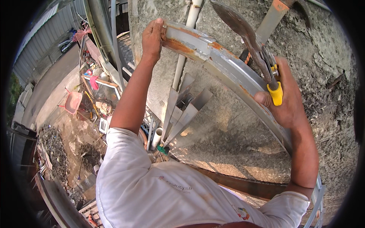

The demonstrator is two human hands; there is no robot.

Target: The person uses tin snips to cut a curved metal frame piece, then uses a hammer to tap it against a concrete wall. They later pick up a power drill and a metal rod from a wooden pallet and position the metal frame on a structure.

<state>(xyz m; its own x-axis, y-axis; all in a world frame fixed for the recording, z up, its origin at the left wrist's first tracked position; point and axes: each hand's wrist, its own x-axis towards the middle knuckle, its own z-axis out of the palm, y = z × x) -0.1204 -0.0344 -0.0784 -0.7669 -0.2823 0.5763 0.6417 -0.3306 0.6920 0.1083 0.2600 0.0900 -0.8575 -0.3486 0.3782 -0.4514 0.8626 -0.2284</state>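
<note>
A long grey metal channel (228, 62), streaked with rust, slants from upper left down to the right in front of me. My left hand (153, 40) is closed round its far upper end. My right hand (283, 97) lies at its right part, thumb against the channel's edge. Between that thumb and forefinger sits the yellow grip of a hand tool (274, 94), whose dark, worn metal part curves up and away. A silver pivot with yellow bits shows beside it. The fingers behind the tool are partly hidden.
A rough concrete surface (228, 125) spreads below the channel, with a pale pipe (177, 72) across it. Cut metal profiles (182, 114) stand upright near my chest. A grey post-like piece (272, 21) juts in at upper right. Far lower left are a wheelbarrow (73, 102) and rubble (55, 152).
</note>
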